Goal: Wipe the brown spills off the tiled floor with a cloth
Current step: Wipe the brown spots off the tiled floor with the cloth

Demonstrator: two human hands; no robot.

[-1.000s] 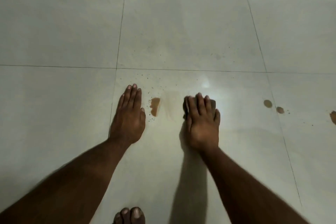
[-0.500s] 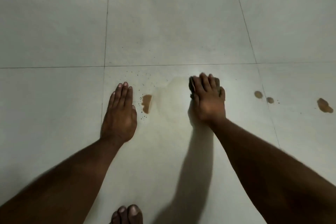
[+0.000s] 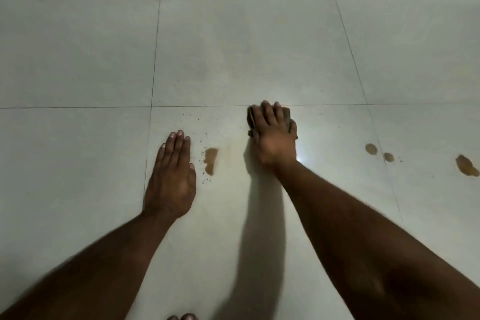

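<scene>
Mid-frame, we press our right hand (image 3: 274, 135) flat onto the dark cloth (image 3: 251, 118), fingers spread over it. Our left hand (image 3: 172, 176) lies empty, palm down on the tiled floor (image 3: 233, 47), beside a brown spill (image 3: 211, 161); more spills (image 3: 467, 166) sit at right.

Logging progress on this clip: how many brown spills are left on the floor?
4. One beside the left hand at; two small spots right of the right hand at and; one at the right edge. The cloth may hide more.
</scene>
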